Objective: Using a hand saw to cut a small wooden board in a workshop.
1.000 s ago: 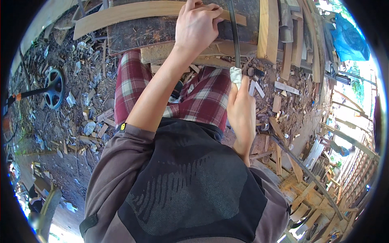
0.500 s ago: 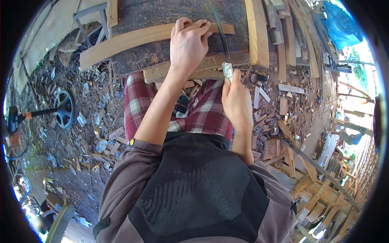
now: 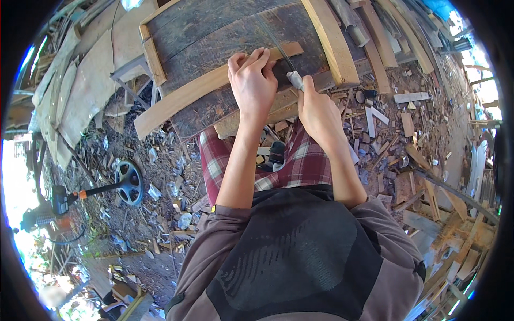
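A long flat wooden strip (image 3: 184, 97) lies slantwise across the dark, worn bench top (image 3: 217, 35), its left end sticking out past the near edge. My left hand (image 3: 251, 83) is closed over it near the right end, fingers bent across its far side. In my right hand (image 3: 321, 116) is a long narrow-bladed tool (image 3: 295, 80), gripped by its pale, wrapped handle. Its thin dark blade crosses the strip just right of my left fingers and points away from me. Whether the blade has teeth I cannot make out.
A thick pale beam (image 3: 333, 45) runs along the bench's right side. Planks (image 3: 377, 45) lie stacked beyond it. Wood scraps and litter cover the ground (image 3: 155, 214). To the left lies a dark wheel-like disc on a shaft (image 3: 130, 182).
The view has shifted, carrying most of the scene rightward. The blade looks more slanted and blurred, and my right hand has come up closer to the strip. My left hand keeps its hold.
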Demonstrator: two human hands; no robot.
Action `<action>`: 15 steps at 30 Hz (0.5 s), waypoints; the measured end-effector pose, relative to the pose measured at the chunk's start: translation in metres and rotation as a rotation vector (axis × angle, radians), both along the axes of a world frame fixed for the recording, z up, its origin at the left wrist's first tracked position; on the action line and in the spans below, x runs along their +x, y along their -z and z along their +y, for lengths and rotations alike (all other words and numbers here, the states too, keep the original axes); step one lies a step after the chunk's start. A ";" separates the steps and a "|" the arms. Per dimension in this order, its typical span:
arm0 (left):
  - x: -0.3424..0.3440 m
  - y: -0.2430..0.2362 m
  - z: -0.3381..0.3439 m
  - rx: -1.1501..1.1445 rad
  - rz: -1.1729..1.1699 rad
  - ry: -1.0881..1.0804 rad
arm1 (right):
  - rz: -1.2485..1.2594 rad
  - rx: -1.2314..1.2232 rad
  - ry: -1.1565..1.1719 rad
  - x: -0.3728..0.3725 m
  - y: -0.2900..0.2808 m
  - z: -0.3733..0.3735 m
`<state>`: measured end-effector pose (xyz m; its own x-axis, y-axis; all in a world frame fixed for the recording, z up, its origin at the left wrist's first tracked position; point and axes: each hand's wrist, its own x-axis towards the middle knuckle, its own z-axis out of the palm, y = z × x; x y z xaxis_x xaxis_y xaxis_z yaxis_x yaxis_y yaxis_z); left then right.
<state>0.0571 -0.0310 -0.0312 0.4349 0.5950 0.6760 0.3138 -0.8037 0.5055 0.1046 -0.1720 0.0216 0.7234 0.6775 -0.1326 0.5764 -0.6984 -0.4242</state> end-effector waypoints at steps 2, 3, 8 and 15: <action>0.000 0.000 -0.001 -0.012 0.007 0.004 | 0.019 -0.031 -0.047 -0.003 -0.007 -0.004; 0.001 0.000 -0.002 -0.022 0.019 0.008 | 0.024 -0.029 -0.040 -0.005 -0.006 -0.008; 0.000 0.001 0.002 -0.049 0.024 -0.002 | 0.047 -0.038 -0.025 -0.024 -0.006 -0.042; -0.002 0.006 0.010 -0.027 -0.010 0.058 | 0.029 -0.008 -0.032 -0.024 -0.006 -0.066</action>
